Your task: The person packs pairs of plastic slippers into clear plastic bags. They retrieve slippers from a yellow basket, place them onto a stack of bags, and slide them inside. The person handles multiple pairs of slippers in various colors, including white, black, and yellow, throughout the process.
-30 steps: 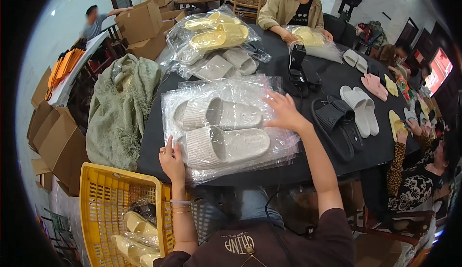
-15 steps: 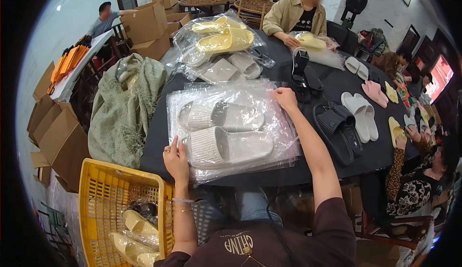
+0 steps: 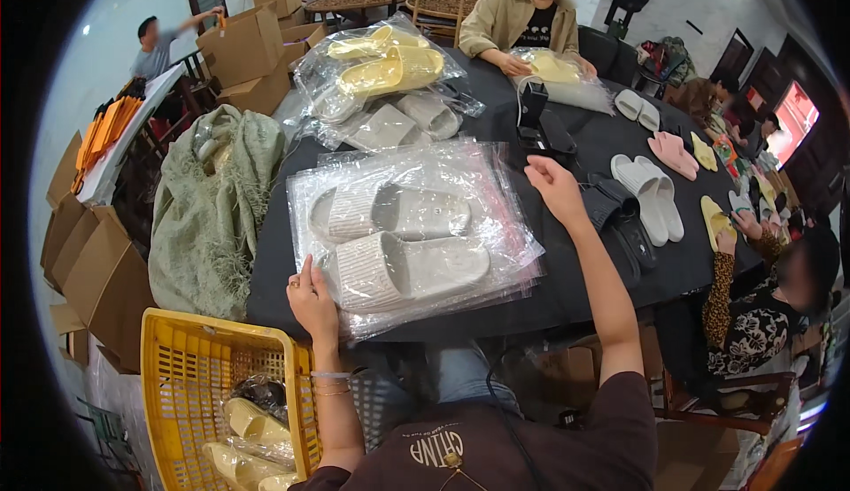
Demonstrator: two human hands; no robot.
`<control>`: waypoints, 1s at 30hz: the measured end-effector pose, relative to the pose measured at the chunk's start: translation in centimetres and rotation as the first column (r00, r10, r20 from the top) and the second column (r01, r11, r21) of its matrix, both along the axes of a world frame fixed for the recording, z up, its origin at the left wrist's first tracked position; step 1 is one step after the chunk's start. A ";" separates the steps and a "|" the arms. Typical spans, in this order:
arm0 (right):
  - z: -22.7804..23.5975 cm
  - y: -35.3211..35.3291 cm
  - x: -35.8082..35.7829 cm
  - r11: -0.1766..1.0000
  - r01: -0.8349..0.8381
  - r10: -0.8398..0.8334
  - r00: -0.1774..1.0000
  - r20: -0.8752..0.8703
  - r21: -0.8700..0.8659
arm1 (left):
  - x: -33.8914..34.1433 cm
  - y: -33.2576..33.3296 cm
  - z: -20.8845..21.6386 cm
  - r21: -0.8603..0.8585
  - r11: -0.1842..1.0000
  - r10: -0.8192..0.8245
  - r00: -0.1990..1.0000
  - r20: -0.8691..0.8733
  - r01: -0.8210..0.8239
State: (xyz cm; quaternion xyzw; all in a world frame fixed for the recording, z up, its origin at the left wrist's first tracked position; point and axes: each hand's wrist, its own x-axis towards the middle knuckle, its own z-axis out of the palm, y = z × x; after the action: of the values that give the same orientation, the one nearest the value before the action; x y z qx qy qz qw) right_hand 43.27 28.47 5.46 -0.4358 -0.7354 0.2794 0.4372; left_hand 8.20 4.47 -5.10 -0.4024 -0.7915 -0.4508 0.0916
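A pair of light grey ribbed slides [image 3: 403, 270] lies side by side in a clear plastic bag [image 3: 509, 252], on top of a stack of similar clear bags on the black-covered table. My left hand [image 3: 313, 303] is at the bag's lower left edge, its fingers closed on the plastic with the index finger fairly straight. To the right of the bag, my right hand [image 3: 558, 192] is raised off it, fingers loosely bent and apart, holding nothing visible. Black slides [image 3: 620, 216] lie partly behind my right forearm.
Bagged yellow slides [image 3: 390, 70] are piled beyond the stack. A yellow crate [image 3: 159, 340] with bagged yellow slides stands lower left, near a green sack [image 3: 212, 216]. White slides [image 3: 651, 199] and pink slides [image 3: 673, 154] lie right. Co-workers sit across and at right.
My right hand has let go of the bag's upper right corner and moved right, away from it. My left hand stays at the left edge. The whole view has shifted slightly.
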 end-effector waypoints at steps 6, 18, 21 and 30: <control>-1.5 -7.4 6.2 0.986 0.079 -0.091 0.993 -0.077 -0.147 | 0.2 -0.1 0.4 -0.014 1.000 -0.008 0.998 0.070 0.008; -7.6 -14.5 7.5 0.962 0.258 -0.244 0.958 0.149 -0.088 | -0.4 0.1 -0.5 -0.037 0.999 -0.026 1.000 -0.008 0.025; -8.2 -14.8 6.9 0.954 0.296 -0.293 0.954 0.064 -0.045 | -0.6 0.1 -0.7 -0.020 0.998 -0.052 0.998 0.018 0.053; -9.9 -15.0 6.1 0.798 0.497 -0.543 0.839 0.049 0.342 | -0.2 0.2 -0.3 -0.077 0.995 -0.057 0.997 0.049 0.061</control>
State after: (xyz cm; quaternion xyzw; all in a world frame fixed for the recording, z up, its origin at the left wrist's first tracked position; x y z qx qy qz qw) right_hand 49.42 13.47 -4.42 -0.5643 -0.6517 -0.0050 0.5067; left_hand 8.00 4.69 -5.43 -0.4182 -0.7983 -0.4313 0.0439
